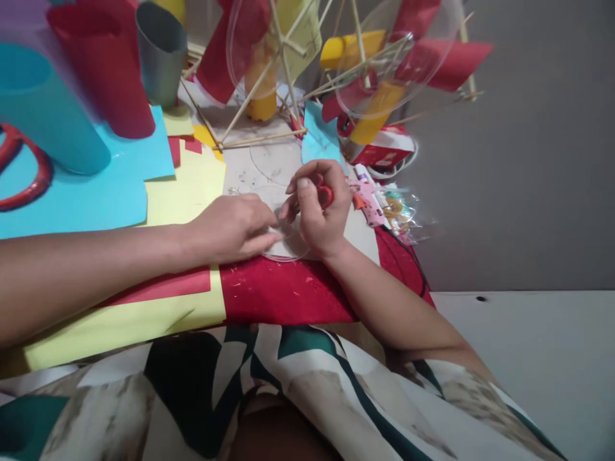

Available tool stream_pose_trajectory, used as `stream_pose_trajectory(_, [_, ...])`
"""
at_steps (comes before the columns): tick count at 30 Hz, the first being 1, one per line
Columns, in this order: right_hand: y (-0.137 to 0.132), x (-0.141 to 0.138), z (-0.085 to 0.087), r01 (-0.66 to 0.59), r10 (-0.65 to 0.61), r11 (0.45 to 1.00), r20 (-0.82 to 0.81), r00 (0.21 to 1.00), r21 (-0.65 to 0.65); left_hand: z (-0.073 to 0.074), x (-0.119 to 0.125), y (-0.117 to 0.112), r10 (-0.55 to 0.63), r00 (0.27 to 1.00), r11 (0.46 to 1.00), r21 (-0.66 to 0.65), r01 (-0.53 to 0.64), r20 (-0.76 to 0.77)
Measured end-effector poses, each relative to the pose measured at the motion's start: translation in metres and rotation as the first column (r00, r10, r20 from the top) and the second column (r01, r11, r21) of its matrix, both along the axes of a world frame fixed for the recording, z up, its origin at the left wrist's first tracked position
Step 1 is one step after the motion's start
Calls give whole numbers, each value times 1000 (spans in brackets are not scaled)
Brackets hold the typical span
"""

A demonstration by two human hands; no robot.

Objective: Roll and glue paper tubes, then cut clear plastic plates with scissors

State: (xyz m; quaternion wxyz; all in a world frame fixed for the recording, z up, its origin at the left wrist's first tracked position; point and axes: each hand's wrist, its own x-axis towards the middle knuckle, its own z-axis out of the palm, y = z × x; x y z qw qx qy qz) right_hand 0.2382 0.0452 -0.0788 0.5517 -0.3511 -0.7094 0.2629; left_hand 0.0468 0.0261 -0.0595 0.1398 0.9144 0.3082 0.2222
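Note:
My right hand [318,214] is closed around a small red-handled tool [325,193], likely scissors, its tip hidden under my fingers. My left hand [235,227] lies beside it, fingers pinching the edge of a clear plastic disc [288,251] that rests on the table. Both hands meet over this disc, above a sheet of red paper [283,294]. A second clear disc [273,163] lies just behind them.
Sheets of yellow paper [187,186] and blue paper [81,198] cover the table's left. Rolled paper tubes, blue [43,109], red [106,70] and grey [161,51], stand at back left. A stick frame with coloured vanes [336,70] rises behind. A red hoop [29,173] lies left.

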Motion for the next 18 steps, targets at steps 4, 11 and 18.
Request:
stream_pose_trajectory(4, [-6, -2, 1, -21, 21, 999, 2, 1000, 37, 5, -5, 16, 434, 901, 899, -73, -432, 21])
stream_pose_trajectory(11, [-10, -5, -4, -6, 10, 999, 70, 997, -49, 7, -5, 23, 496, 856, 809, -281, -516, -142])
stream_pose_trajectory(18, [-8, -9, 1, -57, 57, 998, 71, 996, -6, 14, -9, 26, 559, 829, 721, -492, -488, -2])
